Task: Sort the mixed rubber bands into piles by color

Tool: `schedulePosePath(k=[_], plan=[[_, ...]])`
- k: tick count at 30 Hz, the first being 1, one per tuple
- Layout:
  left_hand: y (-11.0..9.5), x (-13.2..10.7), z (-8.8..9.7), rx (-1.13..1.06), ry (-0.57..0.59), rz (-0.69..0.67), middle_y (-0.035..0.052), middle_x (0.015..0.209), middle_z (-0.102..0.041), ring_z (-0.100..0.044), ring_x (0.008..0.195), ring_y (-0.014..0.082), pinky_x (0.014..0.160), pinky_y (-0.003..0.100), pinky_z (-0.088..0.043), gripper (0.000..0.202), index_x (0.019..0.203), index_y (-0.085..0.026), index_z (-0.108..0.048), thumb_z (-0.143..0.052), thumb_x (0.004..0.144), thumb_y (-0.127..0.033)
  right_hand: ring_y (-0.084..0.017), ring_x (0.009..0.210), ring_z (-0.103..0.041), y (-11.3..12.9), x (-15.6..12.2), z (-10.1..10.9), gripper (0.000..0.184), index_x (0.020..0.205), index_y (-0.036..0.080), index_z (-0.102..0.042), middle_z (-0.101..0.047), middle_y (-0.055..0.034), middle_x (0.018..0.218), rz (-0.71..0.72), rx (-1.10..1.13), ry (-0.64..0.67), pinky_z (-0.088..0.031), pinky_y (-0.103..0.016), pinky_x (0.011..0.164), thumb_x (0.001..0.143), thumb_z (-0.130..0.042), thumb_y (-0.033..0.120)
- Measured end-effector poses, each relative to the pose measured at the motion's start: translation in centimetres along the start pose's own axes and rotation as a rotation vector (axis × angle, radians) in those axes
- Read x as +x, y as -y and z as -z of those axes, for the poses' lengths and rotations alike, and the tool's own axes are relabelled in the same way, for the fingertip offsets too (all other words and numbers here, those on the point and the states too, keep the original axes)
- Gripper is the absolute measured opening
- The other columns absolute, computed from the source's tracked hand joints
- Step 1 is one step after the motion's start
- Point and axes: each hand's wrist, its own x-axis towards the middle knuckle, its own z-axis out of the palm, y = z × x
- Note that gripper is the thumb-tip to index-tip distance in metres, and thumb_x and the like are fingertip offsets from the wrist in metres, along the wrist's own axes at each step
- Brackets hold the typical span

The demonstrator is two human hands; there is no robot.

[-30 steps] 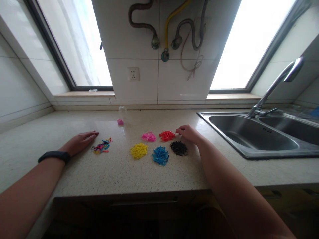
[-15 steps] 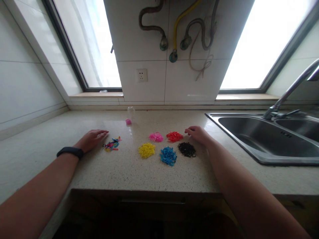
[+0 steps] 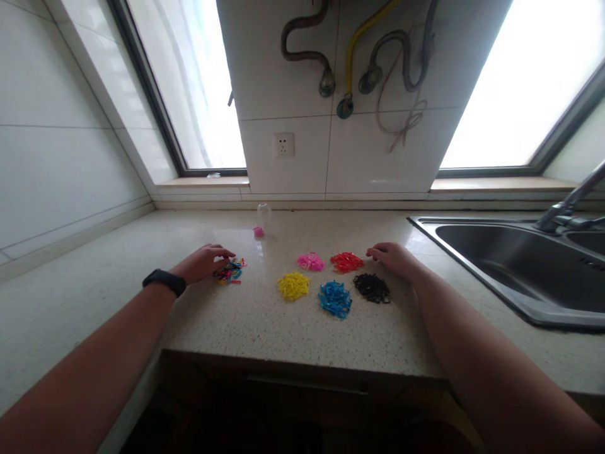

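My left hand (image 3: 207,261), with a dark band on its wrist, reaches over a small mixed-colour pile of rubber bands (image 3: 231,272). Its fingers are stretched out, and the fingertips are at the pile's upper edge. My right hand (image 3: 391,257) rests on the counter just right of a pile of red rubber bands (image 3: 346,261), its fingers loosely bent and apart with nothing visible in them. Black rubber bands (image 3: 372,288) lie just below it. Pink (image 3: 311,261), yellow (image 3: 293,287) and blue rubber bands (image 3: 335,299) form separate piles between my hands.
A clear bottle (image 3: 264,215) stands behind the piles, with a pink cap (image 3: 258,231) beside it. To the right, a steel sink (image 3: 496,302) is set into the speckled counter (image 3: 265,328). The tiled wall behind carries a socket (image 3: 284,145) and pipes.
My left hand has moved right, onto the mixed pile's upper edge. My right hand stays beside the red pile. The whole view has shifted and tilted slightly.
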Motion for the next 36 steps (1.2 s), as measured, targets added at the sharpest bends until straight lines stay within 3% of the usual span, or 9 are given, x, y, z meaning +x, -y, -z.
schedulePosePath(k=[9, 20, 26, 36], plan=[[0.3, -0.2, 0.5, -0.019, 0.038, -0.018, 0.0077, 0.096, -0.072, -0.064, 0.09, 0.0232, 0.086, 0.035, -0.05, 0.04, 0.094, -0.024, -0.078, -0.054, 0.089, -0.056, -0.015, 0.06, -0.057, -0.5, 0.3, -0.2, 0.033, 0.087, 0.019, -0.08, -0.074, -0.006, 0.078, 0.03, 0.009, 0.005, -0.039, -0.028, 0.056, 0.084, -0.057, 0.043], [-0.3, 0.1, 0.7, -0.032, -0.005, -0.042, 0.0075, 0.093, -0.072, -0.064, 0.088, 0.0225, 0.082, 0.034, -0.051, 0.032, 0.088, -0.021, -0.074, -0.055, 0.086, -0.047, -0.016, 0.063, -0.059, 0.1, 0.0, 0.0, 0.032, 0.086, 0.019, -0.079, -0.074, -0.0056, 0.078, 0.01, 0.002, 0.006, -0.04, -0.028, 0.059, 0.085, -0.056, 0.042], [-1.5, 0.2, 1.4, -0.058, -0.056, -0.043, 0.0068, 0.092, -0.071, -0.063, 0.086, 0.0216, 0.077, 0.033, -0.051, 0.028, 0.089, -0.02, -0.071, -0.055, 0.086, -0.044, -0.017, 0.065, -0.06, -0.2, 0.2, -0.1, 0.033, 0.086, 0.019, -0.079, -0.074, -0.0066, 0.078, 0.018, 0.01, 0.01, -0.041, -0.029, 0.06, 0.085, -0.056, 0.041], [-4.4, 0.7, 2.1, -0.148, -0.1, -0.064, 0.0055, 0.093, -0.072, -0.063, 0.084, 0.0204, 0.08, 0.036, -0.052, 0.027, 0.09, -0.021, -0.07, -0.058, 0.088, -0.045, -0.017, 0.066, -0.06, -0.3, 0.2, -0.1, 0.033, 0.087, 0.019, -0.08, -0.074, -0.0063, 0.078, 0.026, -0.004, 0.013, -0.041, -0.028, 0.06, 0.086, -0.056, 0.041]])
